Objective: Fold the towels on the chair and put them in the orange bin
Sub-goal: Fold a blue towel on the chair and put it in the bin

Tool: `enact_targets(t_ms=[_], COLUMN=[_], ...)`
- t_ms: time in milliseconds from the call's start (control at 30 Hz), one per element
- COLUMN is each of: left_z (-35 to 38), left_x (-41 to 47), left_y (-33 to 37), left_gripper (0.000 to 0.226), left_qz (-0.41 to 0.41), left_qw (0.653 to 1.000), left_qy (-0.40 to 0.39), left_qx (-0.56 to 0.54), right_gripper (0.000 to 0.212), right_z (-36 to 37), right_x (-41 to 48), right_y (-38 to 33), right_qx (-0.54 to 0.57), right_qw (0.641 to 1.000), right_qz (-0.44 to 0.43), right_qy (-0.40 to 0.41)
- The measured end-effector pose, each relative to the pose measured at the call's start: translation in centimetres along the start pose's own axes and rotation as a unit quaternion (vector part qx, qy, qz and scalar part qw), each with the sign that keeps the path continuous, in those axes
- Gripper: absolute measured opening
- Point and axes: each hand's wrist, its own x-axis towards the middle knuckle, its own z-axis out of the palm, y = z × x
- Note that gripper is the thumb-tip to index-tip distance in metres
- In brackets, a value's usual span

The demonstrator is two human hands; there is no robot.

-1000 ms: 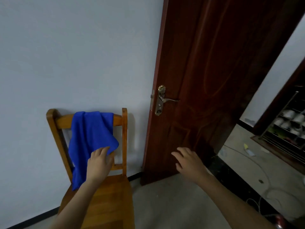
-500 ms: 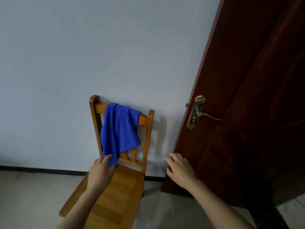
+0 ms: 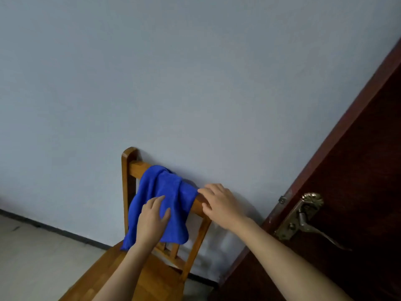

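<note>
While both arms reach out from the bottom of the view, the biggest thing beyond the hands is the pale grey wall (image 3: 152, 83), which fills everything above and behind them. To the right of the right hand stands a dark reddish-brown wooden door (image 3: 351, 181), its edge slanting up across that side. Down to the left of the left hand lies a light tiled floor (image 3: 39, 261), which meets the wall at a dark skirting strip (image 3: 54, 230).

Right under the hands stands a wooden chair (image 3: 128, 174), its back against the wall and its slatted seat running down beneath the left forearm. A bright blue towel (image 3: 160, 185) is draped, unfolded and bunched, over the top rail of the chair back. It hangs down the front of the back, its lowest corner touching or nearly touching the seat.

The left hand (image 3: 152, 220) lies flat against the hanging front of the towel, fingers straight and close together, thumb spread to the side; it presses the cloth and pinches none of it. The right hand (image 3: 221, 205) rests on the bare end of the top rail, just beside the towel. Its fingers are loosely spread and only lightly bent, and their tips touch the cloth's edge.

Well off to the right of that hand, a brass lever handle (image 3: 303, 216) sits on the door.
</note>
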Motion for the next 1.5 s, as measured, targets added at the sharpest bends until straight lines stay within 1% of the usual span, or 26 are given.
enact_targets(t_ms=[67, 167, 233, 267, 367, 500, 567, 700, 800, 867, 933, 1000, 1100, 1133, 1233, 1300, 1367, 1467, 1500], left_z=[0.9, 2.2, 2.7, 2.8, 2.9, 2.4, 2.3, 1.6, 0.3, -0.7, -2.1, -3.2, -4.3, -4.6, -5.3, -5.1, -4.8, -4.1, -3.9], left_x=[1.8, 4.1, 4.9, 5.3, 5.6, 5.9, 5.6, 4.3, 3.1, 2.0, 0.6, -0.7, -2.7, -3.6, -6.9, -9.4, -12.6, -16.4, -17.4], left_y=[1.2, 1.6, 1.7, 1.6, 1.5, 1.0, 0.6, 0.0, -0.3, -0.6, -1.0, -0.9, 0.5, 1.2, 3.8, 5.5, 6.9, 7.9, 8.0], left_gripper=[0.049, 0.052, 0.047, 0.042, 0.029, 0.017, 0.015, 0.013, 0.015, 0.016, 0.016, 0.016, 0.017, 0.017, 0.015, 0.011, 0.007, 0.004, 0.008], left_qz=[0.020, 0.005, -0.008, -0.012, -0.016, -0.024, -0.028, -0.056, -0.093, -0.123, -0.149, -0.155, -0.144, -0.145, -0.138, -0.135, -0.149, -0.179, -0.197], left_qw=[1.000, 1.000, 1.000, 1.000, 0.999, 0.998, 0.997, 0.992, 0.985, 0.977, 0.969, 0.964, 0.957, 0.952, 0.938, 0.935, 0.927, 0.924, 0.924], left_qy=[0.005, 0.002, 0.014, 0.024, 0.045, 0.053, 0.065, 0.102, 0.131, 0.159, 0.181, 0.198, 0.231, 0.253, 0.311, 0.327, 0.343, 0.331, 0.319], left_qx=[0.003, 0.002, 0.005, 0.004, 0.018, 0.030, 0.044, 0.056, 0.064, 0.069, 0.079, 0.083, 0.098, 0.097, 0.064, 0.006, -0.035, -0.074, -0.079], right_gripper=[0.045, 0.050, 0.049, 0.048, 0.042, 0.038, 0.032, 0.030, 0.026, 0.023, 0.016, 0.008, 0.005, 0.005, 0.006, 0.009, 0.016, 0.019, 0.020], right_z=[0.4, 1.6, 2.5, 2.9, 3.9, 4.4, 4.6, 4.9, 4.2, 3.6, 2.5, 0.7, -2.2, -3.0, -4.0, -4.1, -3.8, -3.1, -2.7], right_x=[2.0, 5.1, 6.2, 6.5, 6.4, 6.7, 6.8, 7.0, 7.3, 7.1, 6.9, 6.9, 6.8, 6.5, 5.9, 5.2, 4.1, 2.1, 1.2], right_y=[0.6, 1.3, 1.5, 1.6, 2.1, 2.5, 2.4, 2.6, 2.9, 2.8, 2.1, 0.7, -1.8, -2.6, -4.7, -5.9, -7.4, -9.5, -10.2], right_qx=[0.012, 0.021, 0.065, 0.096, 0.152, 0.123, 0.117, 0.103, 0.124, 0.145, 0.206, 0.276, 0.338, 0.347, 0.338, 0.330, 0.326, 0.312, 0.307], right_qw=[1.000, 0.996, 0.992, 0.989, 0.985, 0.989, 0.990, 0.992, 0.989, 0.986, 0.974, 0.952, 0.920, 0.911, 0.900, 0.892, 0.876, 0.855, 0.848], right_qz=[0.012, 0.019, 0.019, 0.025, 0.036, -0.018, -0.024, -0.043, -0.044, -0.065, -0.090, -0.126, -0.175, -0.191, -0.233, -0.256, -0.290, -0.347, -0.365], right_qy=[-0.023, -0.086, -0.108, -0.108, -0.070, -0.074, -0.071, -0.057, -0.060, -0.057, -0.036, -0.032, -0.091, -0.111, -0.147, -0.175, -0.204, -0.226, -0.234])
